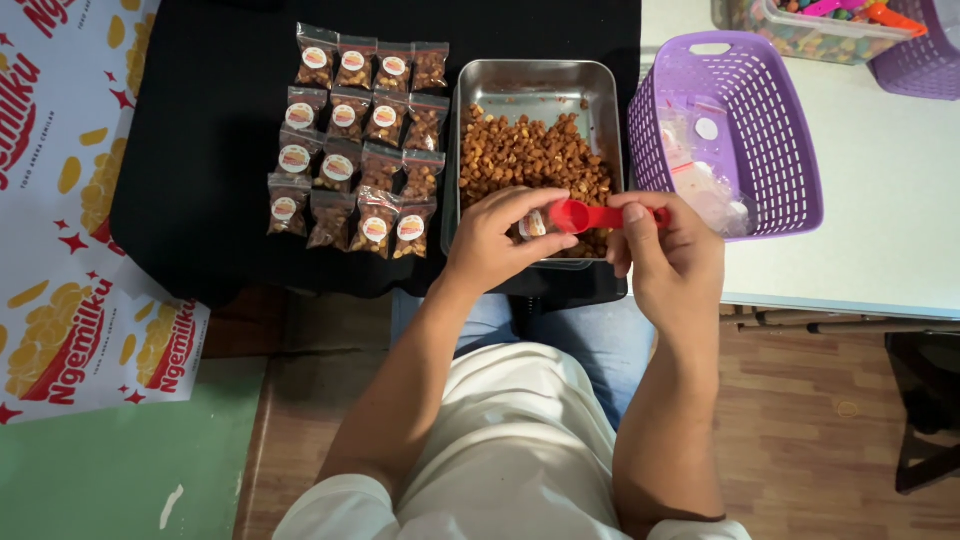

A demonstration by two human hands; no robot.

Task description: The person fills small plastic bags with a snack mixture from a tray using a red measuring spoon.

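- Presently the left hand (495, 240) pinches a small clear packet (533, 224) with a round white label, holding it over the near end of the metal tray (540, 75).
- The right hand (670, 250) has its grip closed on the handle of a red scoop (585, 215), whose bowl sits right at the mouth of the packet.
- The tray, rectangular and steel, holds a heap of brown coated snack pieces (530, 155) and rests on a black cloth (210, 150).
- Left of the tray, filled packets (360, 140) lie in four overlapping rows on the cloth, each clear, showing brown pieces, with a round white-and-orange label near the top.
- Right of the tray, a purple slatted basket (770, 120) stands on the white table (890, 220); it holds empty clear packets (700, 165) with round white labels.
- At far left lies a white printed sheet (60, 250) with red lettering, red stars and yellow snack shapes.
- At the top right, a clear tub (810, 35) of multicoloured bits stands beside another purple basket (920, 60).
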